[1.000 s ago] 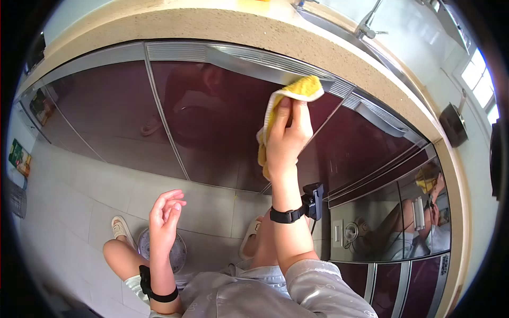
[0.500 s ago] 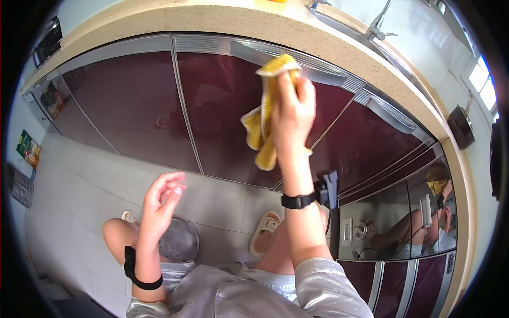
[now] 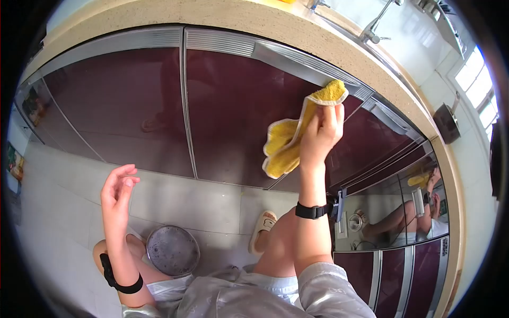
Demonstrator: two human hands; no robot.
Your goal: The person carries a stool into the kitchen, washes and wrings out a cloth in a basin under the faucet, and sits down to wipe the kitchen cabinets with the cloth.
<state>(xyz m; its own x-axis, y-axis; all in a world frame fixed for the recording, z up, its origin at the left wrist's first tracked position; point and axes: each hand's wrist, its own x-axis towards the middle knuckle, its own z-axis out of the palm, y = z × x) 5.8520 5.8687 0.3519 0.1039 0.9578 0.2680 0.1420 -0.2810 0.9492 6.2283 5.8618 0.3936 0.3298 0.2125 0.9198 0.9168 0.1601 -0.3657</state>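
My right hand (image 3: pixel 321 135) grips a yellow cleaning cloth (image 3: pixel 284 142) with white edging. The cloth's bunched top presses against the upper right of a glossy dark red cabinet door (image 3: pixel 233 111), just below the silver handle strip (image 3: pixel 291 61). Its loose folds hang down to the left of the hand. My left hand (image 3: pixel 117 193) is raised over the floor at the left, holding nothing, its fingers loosely bent and apart. Below and right of it, a round metal basin (image 3: pixel 173 250) stands on the floor; what looks like sudsy water is inside.
Above the cabinets runs a beige countertop (image 3: pixel 222 20) with a sink and faucet (image 3: pixel 371 32). A pot (image 3: pixel 447 123) is at the right wall. A shiny built-in appliance (image 3: pixel 392 212) reflects my body. My slippered foot (image 3: pixel 263 229) rests on the grey tiles.
My right hand has moved right and down across the door with the cloth. My left hand has shifted left, and more of the basin shows.
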